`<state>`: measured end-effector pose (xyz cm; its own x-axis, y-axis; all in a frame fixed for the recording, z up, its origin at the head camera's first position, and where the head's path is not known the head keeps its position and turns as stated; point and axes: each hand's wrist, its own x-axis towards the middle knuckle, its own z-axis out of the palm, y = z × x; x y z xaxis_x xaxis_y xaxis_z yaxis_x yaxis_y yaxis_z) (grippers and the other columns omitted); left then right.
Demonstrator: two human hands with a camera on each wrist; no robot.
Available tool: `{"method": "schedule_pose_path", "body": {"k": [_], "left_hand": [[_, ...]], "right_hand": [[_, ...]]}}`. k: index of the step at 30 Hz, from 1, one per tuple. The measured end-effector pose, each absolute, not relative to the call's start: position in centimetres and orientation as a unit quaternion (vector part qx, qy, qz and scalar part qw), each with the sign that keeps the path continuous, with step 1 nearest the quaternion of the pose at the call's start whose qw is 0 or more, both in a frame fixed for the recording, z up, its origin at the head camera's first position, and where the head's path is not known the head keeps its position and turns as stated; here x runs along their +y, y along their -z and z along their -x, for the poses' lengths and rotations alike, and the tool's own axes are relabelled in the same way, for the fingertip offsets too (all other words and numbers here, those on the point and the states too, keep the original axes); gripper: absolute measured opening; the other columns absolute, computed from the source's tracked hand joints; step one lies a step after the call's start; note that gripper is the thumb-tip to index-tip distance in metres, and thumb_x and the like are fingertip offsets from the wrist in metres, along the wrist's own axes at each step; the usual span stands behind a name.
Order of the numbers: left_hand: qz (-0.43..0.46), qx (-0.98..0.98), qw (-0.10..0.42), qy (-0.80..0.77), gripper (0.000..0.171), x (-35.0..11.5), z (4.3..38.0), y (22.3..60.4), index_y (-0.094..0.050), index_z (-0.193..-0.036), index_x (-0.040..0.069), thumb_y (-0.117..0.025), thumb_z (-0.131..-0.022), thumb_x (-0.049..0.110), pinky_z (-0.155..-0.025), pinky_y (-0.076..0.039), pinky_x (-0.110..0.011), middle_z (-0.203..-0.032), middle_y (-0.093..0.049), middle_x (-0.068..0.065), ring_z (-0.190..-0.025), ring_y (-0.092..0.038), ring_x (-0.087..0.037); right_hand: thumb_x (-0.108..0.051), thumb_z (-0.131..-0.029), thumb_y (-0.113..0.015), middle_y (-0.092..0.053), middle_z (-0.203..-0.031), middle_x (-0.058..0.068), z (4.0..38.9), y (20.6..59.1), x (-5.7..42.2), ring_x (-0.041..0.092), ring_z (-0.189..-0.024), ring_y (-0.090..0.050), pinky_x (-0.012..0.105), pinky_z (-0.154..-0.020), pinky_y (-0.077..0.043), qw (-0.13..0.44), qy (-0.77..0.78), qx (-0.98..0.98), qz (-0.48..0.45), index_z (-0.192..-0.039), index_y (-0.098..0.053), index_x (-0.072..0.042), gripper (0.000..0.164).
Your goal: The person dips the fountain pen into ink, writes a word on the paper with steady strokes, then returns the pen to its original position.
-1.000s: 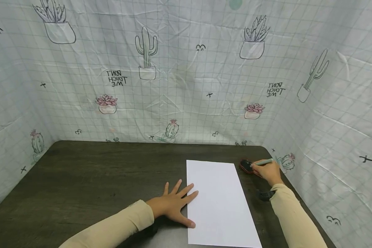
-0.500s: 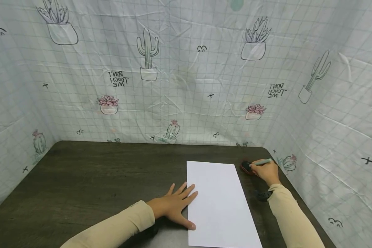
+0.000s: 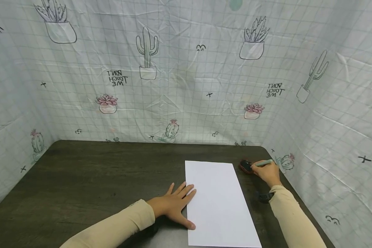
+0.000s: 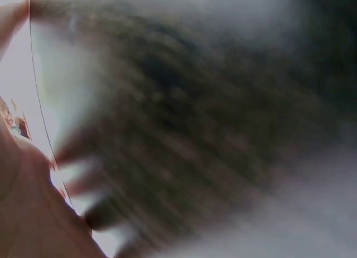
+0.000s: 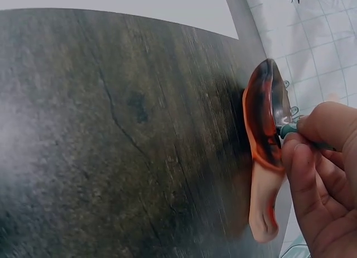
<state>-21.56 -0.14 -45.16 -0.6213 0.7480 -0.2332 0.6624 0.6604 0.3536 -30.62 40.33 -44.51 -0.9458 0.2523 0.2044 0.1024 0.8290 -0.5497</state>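
A white sheet of paper [image 3: 218, 206] lies on the dark table. My left hand [image 3: 175, 205] rests on its left edge, fingers straight and spread; the left wrist view is mostly blurred. Near the table's right edge, my right hand [image 3: 268, 172] pinches a slim pale-green pen-like stick [image 3: 264, 163] between thumb and fingers. Its lower end [image 5: 287, 129] meets a small glossy black oval thing [image 5: 265, 118] with an orange-red rim and a pale tapering end. Whether that thing is a dish cannot be told. The stick's very tip is hidden.
The dark wood-grain table [image 3: 96, 179] stretches left of the paper. A pale gridded curtain [image 3: 179, 86] with cactus prints encloses the back and sides. A black strap [image 3: 265, 197] shows by my right wrist, just outside the beige sleeve [image 3: 292, 217].
The view shifts slightly. My left hand's outer fingers have drawn a little closer together. The right hand stays at the black oval thing, with the green stick tilting only slightly.
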Motion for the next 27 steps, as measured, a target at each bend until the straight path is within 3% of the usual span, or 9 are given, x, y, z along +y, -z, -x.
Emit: {"method": "schedule_pose_path", "body": {"k": [5, 8, 21, 27], "left_hand": [[-0.396, 0.891, 0.188, -0.119, 0.109, -0.2, 21.7, 45.0, -0.009, -0.156, 0.020, -0.058, -0.077, 0.075, -0.112, 0.002, -0.062, -0.162, 0.004, -0.001, -0.148, 0.007, -0.026], [-0.399, 0.889, 0.191, -0.119, 0.108, -0.1, 21.8, 45.1, -0.008, -0.156, 0.020, -0.058, -0.077, 0.075, -0.112, 0.003, -0.062, -0.162, 0.005, -0.001, -0.148, 0.006, -0.026], [-0.393, 0.893, 0.196, -0.102, 0.102, 0.2, 21.7, 45.0, -0.006, -0.156, 0.022, -0.047, -0.081, 0.078, -0.112, 0.002, -0.062, -0.162, 0.006, 0.002, -0.148, 0.006, -0.024], [-0.394, 0.892, 0.199, -0.094, 0.102, 0.2, 21.9, 45.3, -0.003, -0.156, 0.022, -0.047, -0.082, 0.076, -0.112, 0.003, -0.062, -0.162, 0.008, 0.001, -0.148, 0.008, -0.024]], "right_hand": [[-0.022, -0.083, -0.068, -0.071, -0.068, 0.004, 30.8, 44.7, 40.0, 0.019, -0.063, -0.066, 0.037, -0.058, -0.052, 0.132, -0.268, -0.951, 0.081, -0.088, -0.075, -0.004, 0.020], [-0.022, -0.084, -0.068, -0.072, -0.072, 0.005, 31.1, 44.9, 39.8, 0.022, -0.067, -0.066, 0.038, -0.061, -0.052, 0.137, -0.264, -0.952, 0.070, -0.089, -0.075, -0.005, 0.020], [-0.020, -0.083, -0.070, -0.072, -0.069, 0.004, 31.9, 44.8, 39.6, 0.011, -0.061, -0.066, 0.031, -0.059, -0.052, 0.162, -0.287, -0.939, 0.096, -0.091, -0.076, -0.004, 0.020], [-0.021, -0.083, -0.071, -0.072, -0.069, 0.004, 31.9, 44.6, 39.9, 0.010, -0.060, -0.064, 0.038, -0.066, -0.054, 0.162, -0.288, -0.937, 0.108, -0.090, -0.077, -0.003, 0.020]]}}
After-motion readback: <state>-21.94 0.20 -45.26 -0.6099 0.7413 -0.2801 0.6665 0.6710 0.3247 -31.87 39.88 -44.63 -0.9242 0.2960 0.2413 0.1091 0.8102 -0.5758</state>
